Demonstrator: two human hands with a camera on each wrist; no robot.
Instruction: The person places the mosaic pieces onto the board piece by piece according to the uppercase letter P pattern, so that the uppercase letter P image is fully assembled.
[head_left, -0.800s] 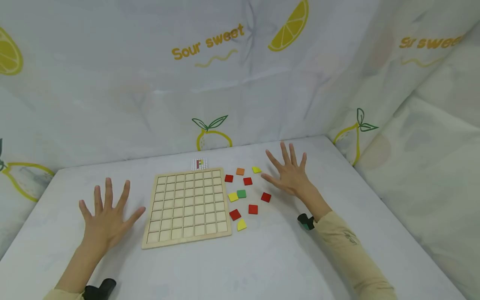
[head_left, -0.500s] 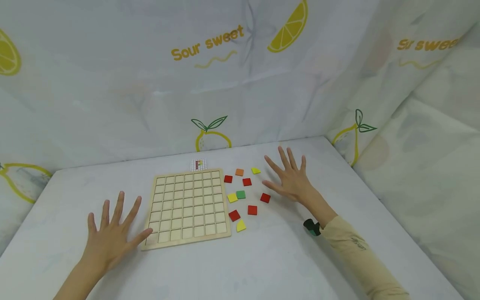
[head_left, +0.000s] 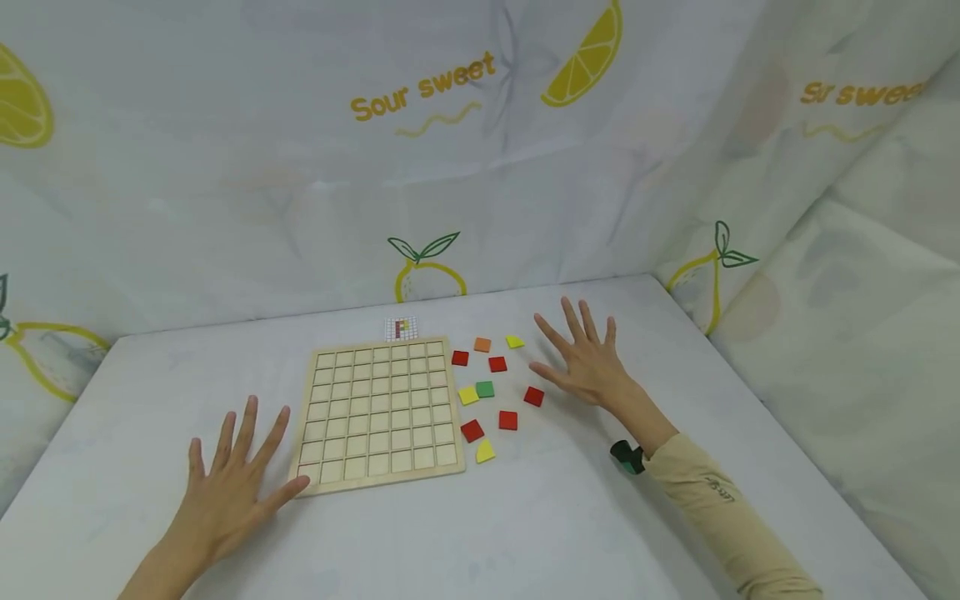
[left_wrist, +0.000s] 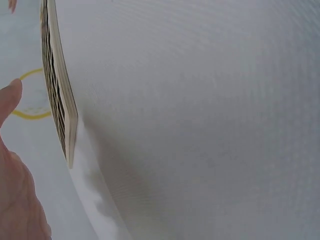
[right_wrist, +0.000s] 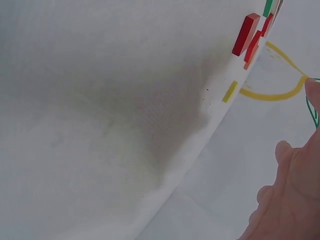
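A wooden grid board (head_left: 378, 408) with square cells lies on the white table. My left hand (head_left: 225, 496) is spread by the board's near left corner, its thumb tip overlapping the frame in the head view; the left wrist view shows the thumb (left_wrist: 10, 100) apart from the board's edge (left_wrist: 67, 110). To the right of the tiles, my right hand (head_left: 588, 362) is spread above the table and holds nothing. Between hand and board lie loose flat tiles: several red squares (head_left: 508, 420), a green square (head_left: 485, 389), an orange one (head_left: 482, 344), a yellow square (head_left: 468, 395) and yellow quarter-rounds (head_left: 485, 451).
Behind the board lies a small printed grid card (head_left: 401, 328) with a coloured pattern. A white curtain (head_left: 300, 167) printed with lemons hangs along the table's back and right side. A dark wrist-camera piece (head_left: 627, 457) sits under the right wrist.
My left hand has come nearer and a little right, toward the board's near left corner. My right hand has shifted slightly nearer. Board and tiles stay in place.
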